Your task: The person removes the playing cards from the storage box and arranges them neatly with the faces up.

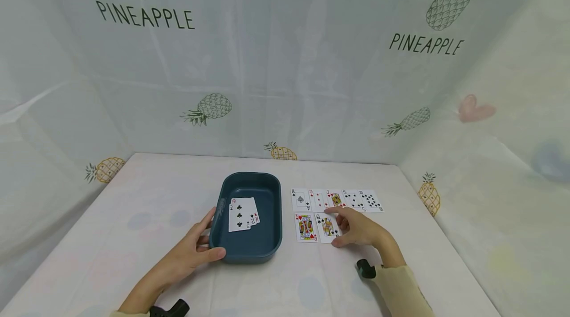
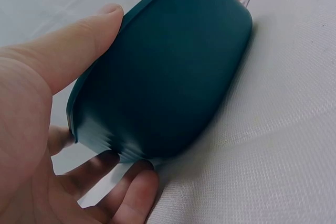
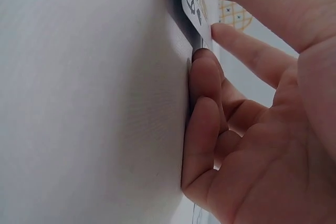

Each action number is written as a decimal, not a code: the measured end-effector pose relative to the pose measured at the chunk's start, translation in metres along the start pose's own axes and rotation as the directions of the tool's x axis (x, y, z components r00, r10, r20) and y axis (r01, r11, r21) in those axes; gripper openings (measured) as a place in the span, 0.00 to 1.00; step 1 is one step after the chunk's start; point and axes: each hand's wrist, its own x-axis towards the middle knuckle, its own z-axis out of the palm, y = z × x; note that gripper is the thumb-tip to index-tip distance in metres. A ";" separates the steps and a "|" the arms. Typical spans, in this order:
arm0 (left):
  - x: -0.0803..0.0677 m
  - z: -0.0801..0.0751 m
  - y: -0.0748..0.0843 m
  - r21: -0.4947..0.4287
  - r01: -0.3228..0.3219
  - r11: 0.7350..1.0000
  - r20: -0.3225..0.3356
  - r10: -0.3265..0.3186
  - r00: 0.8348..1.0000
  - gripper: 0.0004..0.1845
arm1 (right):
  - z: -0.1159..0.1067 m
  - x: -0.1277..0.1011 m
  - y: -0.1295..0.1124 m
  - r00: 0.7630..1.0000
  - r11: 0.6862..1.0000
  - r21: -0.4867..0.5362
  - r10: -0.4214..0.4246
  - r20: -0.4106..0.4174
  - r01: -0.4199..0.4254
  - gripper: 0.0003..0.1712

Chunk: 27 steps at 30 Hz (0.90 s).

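My left hand (image 1: pixel 191 251) holds a dark teal tray (image 1: pixel 267 252) at its near left corner. In the left wrist view the thumb lies along the rim and the fingers are bent against the ridged side wall. Inside the tray a clubs card (image 1: pixel 239 214) overlaps a red two (image 1: pixel 255 215). To the right, my right hand (image 1: pixel 359 228) pinches a queen playing card (image 1: pixel 326 225) between thumb and index finger at its near and far edges. Its other fingers curl against the cloth. A king card (image 1: pixel 306 228) lies face up just left of the queen.
Behind the queen and king, a row of face-up cards runs from an ace of spades (image 1: pixel 300 200) to a black ten (image 1: pixel 371 202). The white cloth-covered table (image 1: pixel 276 287) ends at a hanging pineapple-print sheet (image 1: pixel 285 60).
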 end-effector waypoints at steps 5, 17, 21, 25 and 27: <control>-0.001 0.001 0.000 0.004 0.008 1.000 0.000 -0.008 1.000 0.57 | 0.001 0.002 0.001 1.000 1.000 -0.015 0.008 0.007 -0.008 0.49; 0.000 0.001 -0.001 0.011 0.005 1.000 0.004 -0.006 1.000 0.57 | 0.002 0.005 0.004 1.000 1.000 0.004 0.020 0.015 -0.020 0.49; 0.001 0.001 -0.002 0.007 0.012 1.000 0.001 -0.012 1.000 0.57 | 0.003 0.005 0.003 0.999 1.000 0.004 0.026 0.019 -0.026 0.49; 0.000 0.001 0.000 0.011 0.009 1.000 0.005 -0.009 1.000 0.57 | 0.002 0.006 0.001 0.999 0.999 -0.003 0.043 0.015 -0.043 0.49; -0.001 0.000 0.001 0.007 0.006 1.000 0.008 -0.006 1.000 0.57 | 0.002 0.006 0.000 0.999 0.999 -0.001 0.046 0.015 -0.045 0.49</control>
